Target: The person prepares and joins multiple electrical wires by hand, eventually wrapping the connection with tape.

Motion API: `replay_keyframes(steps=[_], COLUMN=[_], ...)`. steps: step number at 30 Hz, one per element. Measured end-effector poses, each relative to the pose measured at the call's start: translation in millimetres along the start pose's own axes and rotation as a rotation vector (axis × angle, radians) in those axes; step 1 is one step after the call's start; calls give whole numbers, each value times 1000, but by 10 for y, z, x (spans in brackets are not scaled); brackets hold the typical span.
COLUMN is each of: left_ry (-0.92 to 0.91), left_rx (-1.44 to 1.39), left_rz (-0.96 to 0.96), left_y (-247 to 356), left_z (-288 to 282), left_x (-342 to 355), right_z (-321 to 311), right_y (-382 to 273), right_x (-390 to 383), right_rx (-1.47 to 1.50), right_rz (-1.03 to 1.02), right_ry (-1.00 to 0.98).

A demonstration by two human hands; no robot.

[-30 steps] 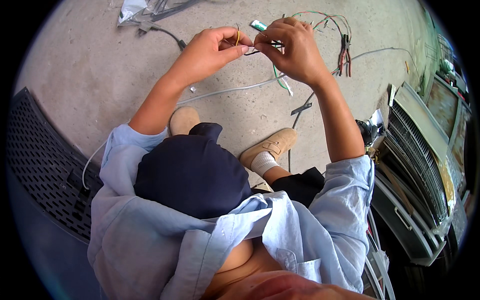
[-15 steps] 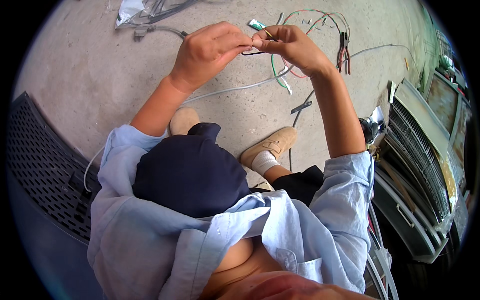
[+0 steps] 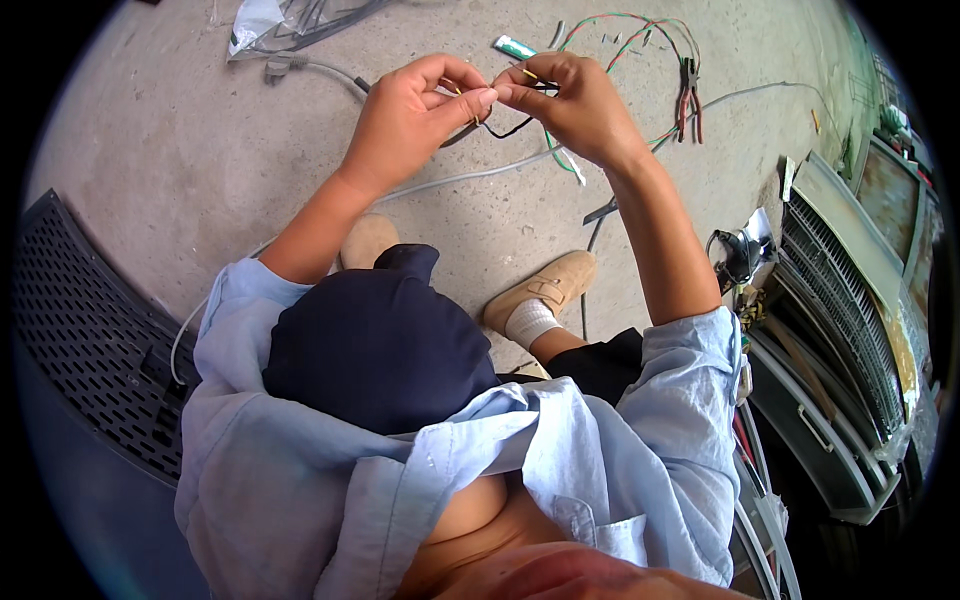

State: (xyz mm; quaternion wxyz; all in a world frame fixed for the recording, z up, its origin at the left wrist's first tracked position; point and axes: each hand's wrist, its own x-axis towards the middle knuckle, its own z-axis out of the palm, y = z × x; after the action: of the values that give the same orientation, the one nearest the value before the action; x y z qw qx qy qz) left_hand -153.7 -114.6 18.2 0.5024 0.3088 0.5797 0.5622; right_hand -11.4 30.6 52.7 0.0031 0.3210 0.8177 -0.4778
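Note:
My left hand (image 3: 408, 125) and my right hand (image 3: 575, 108) meet above the concrete floor, both closed with thumbs and fingertips pinched together. Between them are thin electrical wires; a black wire (image 3: 512, 133) sags in a loop below the fingertips. A bit of yellow wire (image 3: 530, 74) shows by the right fingers. Under my left hand a dark cable end (image 3: 460, 137) sticks out. The exact point where the wires touch is hidden by the fingertips. Beyond my right hand lie red and green wires (image 3: 600, 16) and red-handled pliers (image 3: 688, 100).
A green-and-white tube (image 3: 515, 47) lies past my hands. A grey plug (image 3: 285, 64) and a plastic bag (image 3: 262, 25) are at the far left. A grey cable (image 3: 455, 181) crosses the floor before my tan shoes (image 3: 545, 290). Metal racks (image 3: 845, 310) stand right, a perforated black panel (image 3: 95, 330) left.
My fingers have shifted slightly toward me and left, and the left fingers have curled. The black wire now hangs in a clearer loop. A dark cable end has come into sight beneath my left hand.

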Motion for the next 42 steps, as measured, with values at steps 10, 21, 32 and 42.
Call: replay_keyframes(steps=[10, 21, 32, 42], left_ry=[-76, 51, 259, 181], left_rx=[69, 223, 217, -144], left_rz=[51, 140, 184, -31], left_y=[-19, 67, -125, -155], left_z=[-45, -12, -48, -116], left_x=[43, 0, 108, 86], right_z=[-25, -61, 260, 209], right_y=[-45, -71, -45, -45], right_x=[-13, -18, 52, 90], right_rx=[-51, 283, 406, 359], right_rz=[74, 130, 41, 44], right_ry=[-78, -167, 31, -55])
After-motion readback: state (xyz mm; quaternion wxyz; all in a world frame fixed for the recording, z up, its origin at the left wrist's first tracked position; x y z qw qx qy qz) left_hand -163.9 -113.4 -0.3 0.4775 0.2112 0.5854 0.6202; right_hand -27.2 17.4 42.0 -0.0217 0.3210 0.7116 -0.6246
